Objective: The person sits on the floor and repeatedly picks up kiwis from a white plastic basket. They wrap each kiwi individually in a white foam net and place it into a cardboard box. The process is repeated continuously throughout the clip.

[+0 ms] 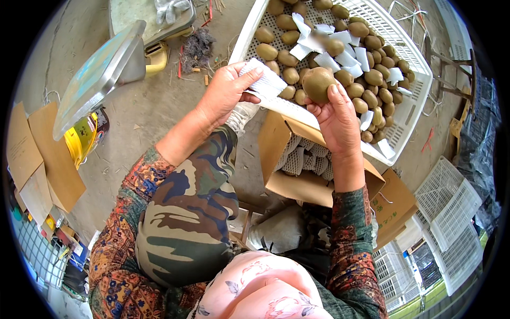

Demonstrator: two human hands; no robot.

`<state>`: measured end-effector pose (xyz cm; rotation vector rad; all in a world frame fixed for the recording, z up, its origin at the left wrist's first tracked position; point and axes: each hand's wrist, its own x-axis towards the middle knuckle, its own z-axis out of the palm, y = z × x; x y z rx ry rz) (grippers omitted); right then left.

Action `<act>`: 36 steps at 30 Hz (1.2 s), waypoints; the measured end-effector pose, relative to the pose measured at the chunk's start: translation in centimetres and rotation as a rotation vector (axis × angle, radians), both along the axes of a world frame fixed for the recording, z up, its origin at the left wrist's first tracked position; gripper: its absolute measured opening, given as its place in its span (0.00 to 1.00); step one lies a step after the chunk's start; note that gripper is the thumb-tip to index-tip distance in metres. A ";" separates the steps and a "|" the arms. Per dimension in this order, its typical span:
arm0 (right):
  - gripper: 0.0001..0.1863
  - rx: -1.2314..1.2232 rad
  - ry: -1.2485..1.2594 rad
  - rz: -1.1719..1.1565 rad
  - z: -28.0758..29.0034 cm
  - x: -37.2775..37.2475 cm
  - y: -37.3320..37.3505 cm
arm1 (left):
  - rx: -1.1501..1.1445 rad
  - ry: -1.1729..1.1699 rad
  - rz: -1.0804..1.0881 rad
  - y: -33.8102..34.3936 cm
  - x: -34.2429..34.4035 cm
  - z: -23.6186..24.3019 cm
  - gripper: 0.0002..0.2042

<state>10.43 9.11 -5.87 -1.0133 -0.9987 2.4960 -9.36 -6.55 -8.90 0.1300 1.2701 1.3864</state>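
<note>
My left hand [228,93] grips a white foam net sleeve [265,80] between thumb and fingers, left of my right hand. In my right hand [337,119] is a brown kiwifruit [317,82], held at the fingertips over the near edge of a white plastic crate [404,138]. That crate holds several loose kiwifruit [374,77] and scattered white foam sleeves [361,57]. Beneath my right hand an open cardboard box [284,186] contains several pieces wrapped in foam net [305,157].
A metal platform scale [95,80] and cardboard flaps [56,154] are at left, by a yellow bucket [85,133]. White baskets [446,212] and another cardboard piece [393,207] lie at right. A dark fibrous clump [198,50] is on the concrete floor [149,101].
</note>
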 end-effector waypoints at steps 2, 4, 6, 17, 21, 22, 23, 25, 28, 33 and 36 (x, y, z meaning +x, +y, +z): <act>0.22 -0.015 0.037 0.010 0.1 0.2 0.1 | -0.002 0.003 -0.008 -0.3 0.0 -0.1 0.14; 0.21 -0.044 0.039 -0.024 0.1 0.1 0.0 | -0.008 0.011 -0.016 -0.4 0.1 -0.2 0.14; 0.21 -0.104 0.102 -0.046 0.2 0.1 -0.1 | -0.018 0.024 -0.024 -0.4 0.1 -0.2 0.14; 0.24 0.363 0.112 0.106 1.7 -0.6 -0.4 | -0.007 0.033 -0.017 -0.3 0.0 0.1 0.14; 0.24 0.194 0.046 0.032 1.7 -0.6 -0.6 | -0.014 0.016 -0.002 -0.2 0.0 0.6 0.14; 0.27 0.223 0.030 0.047 1.7 -0.6 -0.7 | -0.016 0.003 0.008 -0.2 -0.1 0.7 0.14; 0.29 0.253 0.013 0.061 1.6 -0.7 -0.7 | -0.017 -0.010 0.019 -0.2 -0.1 0.7 0.14; 0.31 0.290 -0.016 0.078 1.7 -0.7 -0.9 | -0.020 -0.018 0.029 -0.2 -0.1 0.7 0.13; 0.29 0.274 -0.065 0.076 2.1 -0.8 -0.9 | -0.012 -0.006 0.004 -0.3 -0.1 0.6 0.14; 0.24 0.320 -0.215 0.116 2.9 -1.6 -1.8 | 0.205 -0.032 0.017 0.3 0.7 2.2 0.18; 0.26 0.353 -0.191 0.114 3.7 -2.9 -3.1 | 0.210 -0.025 0.006 0.5 1.2 2.5 0.19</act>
